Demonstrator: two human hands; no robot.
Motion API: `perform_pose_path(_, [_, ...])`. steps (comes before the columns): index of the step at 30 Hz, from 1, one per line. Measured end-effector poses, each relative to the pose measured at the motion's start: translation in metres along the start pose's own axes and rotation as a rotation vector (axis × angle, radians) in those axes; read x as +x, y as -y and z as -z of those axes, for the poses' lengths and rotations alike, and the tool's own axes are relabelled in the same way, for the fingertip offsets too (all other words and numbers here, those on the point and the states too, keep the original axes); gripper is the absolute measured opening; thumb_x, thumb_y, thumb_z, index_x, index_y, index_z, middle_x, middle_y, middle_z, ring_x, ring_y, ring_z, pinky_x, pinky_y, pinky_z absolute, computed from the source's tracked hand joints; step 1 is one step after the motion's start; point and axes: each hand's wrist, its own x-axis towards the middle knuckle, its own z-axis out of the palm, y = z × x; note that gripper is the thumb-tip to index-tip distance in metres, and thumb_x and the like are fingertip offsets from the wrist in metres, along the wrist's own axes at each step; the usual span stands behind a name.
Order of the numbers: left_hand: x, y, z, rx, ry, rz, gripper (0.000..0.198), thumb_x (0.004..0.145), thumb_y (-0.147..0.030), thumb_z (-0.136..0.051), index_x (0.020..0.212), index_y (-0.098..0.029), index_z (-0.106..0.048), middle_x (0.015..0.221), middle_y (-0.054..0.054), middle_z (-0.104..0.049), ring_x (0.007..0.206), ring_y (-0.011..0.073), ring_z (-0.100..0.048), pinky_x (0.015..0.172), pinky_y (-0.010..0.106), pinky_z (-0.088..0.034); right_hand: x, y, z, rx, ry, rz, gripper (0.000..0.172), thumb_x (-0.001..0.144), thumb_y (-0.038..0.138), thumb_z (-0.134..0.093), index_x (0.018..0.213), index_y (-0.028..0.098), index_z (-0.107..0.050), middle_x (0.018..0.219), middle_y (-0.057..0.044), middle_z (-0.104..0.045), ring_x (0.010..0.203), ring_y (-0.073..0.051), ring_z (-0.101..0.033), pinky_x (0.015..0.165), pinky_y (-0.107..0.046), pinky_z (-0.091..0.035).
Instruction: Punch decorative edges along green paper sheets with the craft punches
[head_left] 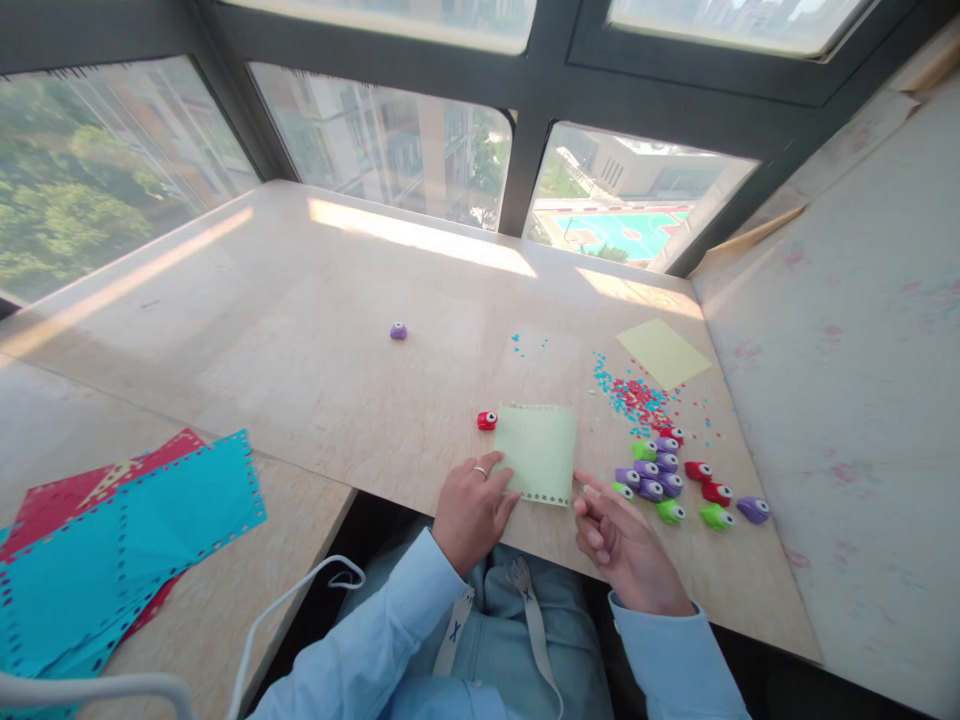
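Observation:
A pale green sheet of paper [536,452] lies on the table, with small shapes punched along its top and bottom edges. My left hand [474,500] rests on the sheet's left side, fingers spread and lying flat on it. Just off the lower right edge is my right hand [616,540], palm turned partly up. Its index finger stretches toward the paper while the other fingers curl loosely, and I see nothing held in it. A red craft punch [487,421] stands at the paper's left edge, above my left hand.
Several purple, green and red craft punches [670,484] cluster at the right, below scattered paper confetti [637,400]. Another pale sheet [664,353] lies behind. A purple punch [398,331] stands farther back. Blue punched paper [191,500] and a white cable [259,625] are at left.

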Motion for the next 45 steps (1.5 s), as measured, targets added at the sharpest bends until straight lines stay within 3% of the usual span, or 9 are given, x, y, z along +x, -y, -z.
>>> perform_pose_path(7, [0.001,0.006,-0.002,-0.054,-0.030,-0.017,0.037,0.083,-0.042,-0.068,0.112,-0.019,-0.064,0.119,0.013,-0.065,0.100,0.0284,-0.064,0.084,0.046,-0.055,0.006,0.006,-0.004,0.185,0.121,-0.207,0.034,0.066,0.023,-0.076,0.097,0.014,-0.067,0.062,0.007,-0.053,0.039,-0.001,-0.028,0.033,-0.013,-0.021])
perform_pose_path(12, [0.002,0.007,-0.005,-0.103,-0.089,0.002,0.028,0.085,-0.036,-0.064,0.109,-0.021,-0.066,0.112,0.012,-0.069,0.097,0.0274,-0.065,0.083,0.044,-0.056,0.006,0.006,-0.005,0.029,0.134,-0.134,0.029,0.073,0.030,-0.070,0.099,0.017,-0.069,0.061,0.006,-0.050,0.038,-0.003,-0.024,0.034,-0.017,-0.018])
perform_pose_path(17, [-0.002,0.008,-0.011,-0.156,-0.208,0.026,0.020,0.088,-0.023,-0.056,0.103,-0.022,-0.070,0.107,0.009,-0.072,0.093,0.0245,-0.067,0.082,0.041,-0.056,0.007,-0.001,0.003,-0.192,-0.040,0.100,0.044,0.070,0.042,-0.078,0.105,0.019,-0.066,0.067,0.003,-0.057,0.044,-0.006,-0.040,0.034,-0.016,-0.023])
perform_pose_path(20, [-0.003,0.009,-0.013,-0.123,-0.242,0.008,0.021,0.089,-0.022,-0.054,0.103,-0.022,-0.070,0.109,0.010,-0.072,0.093,0.0248,-0.067,0.081,0.042,-0.056,0.011,0.001,0.004,-0.237,-0.143,0.230,0.050,0.067,0.051,-0.080,0.103,0.018,-0.068,0.088,-0.005,-0.068,0.069,-0.015,-0.061,0.045,-0.020,-0.045])
perform_pose_path(24, [-0.003,0.009,-0.013,-0.020,-0.232,-0.050,0.020,0.091,-0.026,-0.053,0.100,-0.023,-0.071,0.111,0.010,-0.072,0.087,0.0250,-0.066,0.076,0.042,-0.056,0.018,0.020,-0.003,-0.150,-0.098,0.135,0.061,0.069,0.066,-0.072,0.103,0.016,-0.064,0.115,-0.015,-0.069,0.101,-0.027,-0.067,0.072,-0.035,-0.060])
perform_pose_path(32, [-0.006,0.014,-0.005,-0.078,-0.102,-0.134,0.034,0.083,-0.045,-0.066,0.107,-0.021,-0.068,0.118,0.013,-0.067,0.096,0.0286,-0.064,0.082,0.047,-0.056,0.046,0.038,-0.002,-0.583,-0.102,0.120,0.034,0.071,0.042,-0.075,0.093,0.017,-0.071,0.084,-0.008,-0.076,0.071,-0.024,-0.070,0.055,-0.032,-0.055])
perform_pose_path(35, [0.004,0.021,0.004,-0.270,-0.116,-0.064,0.041,0.083,-0.050,-0.065,0.111,-0.020,-0.065,0.116,0.013,-0.066,0.089,0.0228,-0.066,0.079,0.039,-0.058,0.052,0.033,0.005,-0.784,-0.206,0.280,0.024,0.069,0.036,-0.070,0.085,0.018,-0.073,0.078,-0.008,-0.076,0.073,-0.027,-0.070,0.060,-0.037,-0.054])
perform_pose_path(38, [0.024,0.034,0.013,-0.317,-0.209,0.113,0.026,0.091,-0.037,-0.056,0.108,-0.020,-0.066,0.112,0.010,-0.066,0.073,0.0148,-0.064,0.070,0.032,-0.057,0.049,0.030,0.007,-0.895,-0.281,0.440,0.023,0.071,0.037,-0.065,0.081,0.018,-0.073,0.079,-0.008,-0.076,0.080,-0.029,-0.070,0.072,-0.039,-0.053])
perform_pose_path(45, [0.070,0.052,0.025,-0.306,-0.287,0.105,0.034,0.083,-0.031,-0.068,0.114,-0.020,-0.065,0.118,0.011,-0.065,0.110,0.0238,-0.060,0.097,0.043,-0.050,0.038,0.023,0.009,-0.813,-0.226,0.510,0.035,0.078,0.048,-0.060,0.092,0.017,-0.070,0.082,-0.006,-0.074,0.075,-0.024,-0.066,0.070,-0.035,-0.050])
